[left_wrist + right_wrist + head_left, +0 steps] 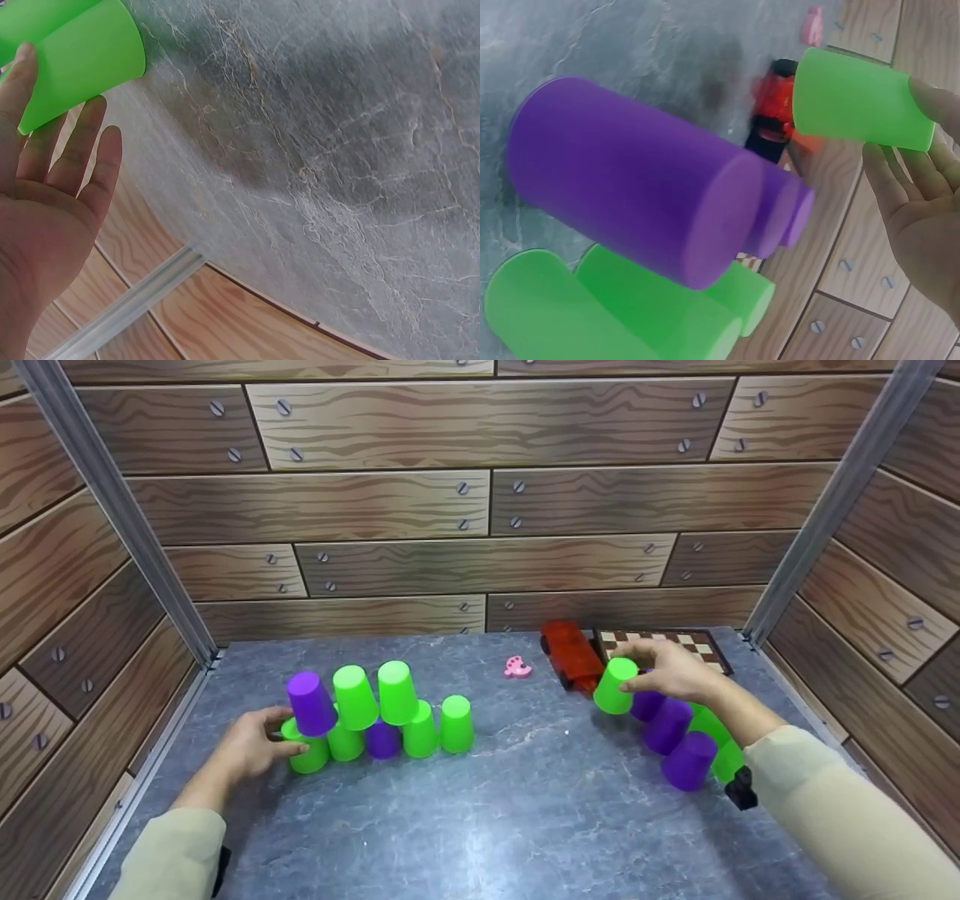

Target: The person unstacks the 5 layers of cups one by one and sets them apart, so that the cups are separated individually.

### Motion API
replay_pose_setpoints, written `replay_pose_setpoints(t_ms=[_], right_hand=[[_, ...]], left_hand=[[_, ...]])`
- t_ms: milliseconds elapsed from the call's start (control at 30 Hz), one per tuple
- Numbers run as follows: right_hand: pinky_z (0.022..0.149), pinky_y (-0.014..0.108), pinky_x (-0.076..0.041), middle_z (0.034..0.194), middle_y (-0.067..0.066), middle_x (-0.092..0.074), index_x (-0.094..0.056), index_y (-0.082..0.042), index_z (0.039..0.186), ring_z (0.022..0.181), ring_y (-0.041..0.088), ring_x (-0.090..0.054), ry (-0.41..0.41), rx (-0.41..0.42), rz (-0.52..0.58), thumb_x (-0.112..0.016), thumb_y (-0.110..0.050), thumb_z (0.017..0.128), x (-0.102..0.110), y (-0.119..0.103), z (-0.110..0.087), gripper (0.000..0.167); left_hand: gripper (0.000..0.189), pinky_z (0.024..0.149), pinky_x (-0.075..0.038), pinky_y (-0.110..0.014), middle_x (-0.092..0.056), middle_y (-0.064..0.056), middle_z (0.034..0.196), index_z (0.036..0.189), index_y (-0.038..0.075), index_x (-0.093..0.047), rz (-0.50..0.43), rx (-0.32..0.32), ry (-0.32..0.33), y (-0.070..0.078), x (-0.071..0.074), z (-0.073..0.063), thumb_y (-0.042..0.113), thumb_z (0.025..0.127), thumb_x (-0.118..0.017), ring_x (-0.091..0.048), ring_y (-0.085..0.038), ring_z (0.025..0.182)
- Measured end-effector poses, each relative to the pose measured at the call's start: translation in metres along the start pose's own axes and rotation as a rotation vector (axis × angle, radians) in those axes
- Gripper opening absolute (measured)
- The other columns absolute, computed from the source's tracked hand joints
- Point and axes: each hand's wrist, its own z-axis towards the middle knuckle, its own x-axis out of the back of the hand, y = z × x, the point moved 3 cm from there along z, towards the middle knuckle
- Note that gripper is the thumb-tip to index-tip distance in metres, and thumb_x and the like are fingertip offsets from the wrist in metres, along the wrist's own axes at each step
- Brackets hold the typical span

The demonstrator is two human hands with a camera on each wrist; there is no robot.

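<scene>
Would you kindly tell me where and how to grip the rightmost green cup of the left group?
Probably best by the upper side wall of the rightmost green cup, coming from its right. It stands upside down, narrowing upward, with nothing on top; another green cup stands close on its left, while its right side is unobstructed.

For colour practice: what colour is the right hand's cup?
The cup is green; best view: right wrist.

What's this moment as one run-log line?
left hand: grips leftmost green cup | right hand: holds another green cup | lower cup row: four green, one purple | upper cup row: two green, one purple
</scene>
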Motion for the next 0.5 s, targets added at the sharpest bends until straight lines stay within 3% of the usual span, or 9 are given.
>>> replay_pose_setpoints(t_ms=[133, 500], right_hand=[[0.107, 0.056, -0.051, 0.139, 0.020, -0.066, -0.064, 0.000, 0.140, 0.129, 0.041, -0.060, -0.014, -0.034, -0.025, -0.086, -0.011, 0.089, -0.006, 0.008, -0.001, 0.057], [0.105, 0.055, -0.053, 0.136, 0.021, -0.067, -0.064, 0.002, 0.138, 0.127, 0.041, -0.062, -0.031, -0.048, -0.042, -0.086, -0.010, 0.089, -0.019, 0.019, 0.002, 0.055]], left_hand=[[0.068, 0.103, -0.056, -0.057, -0.064, -0.031, 0.137, 0.143, -0.012, -0.057, -0.004, 0.010, -0.013, -0.001, -0.001, -0.001, 0.016, 0.089, -0.089, -0.064, -0.049, 0.124], [0.067, 0.102, -0.056, -0.057, -0.064, -0.031, 0.137, 0.142, -0.012, -0.057, -0.014, 0.014, -0.007, 0.000, -0.001, 0.000, 0.014, 0.089, -0.089, -0.064, -0.049, 0.123]])
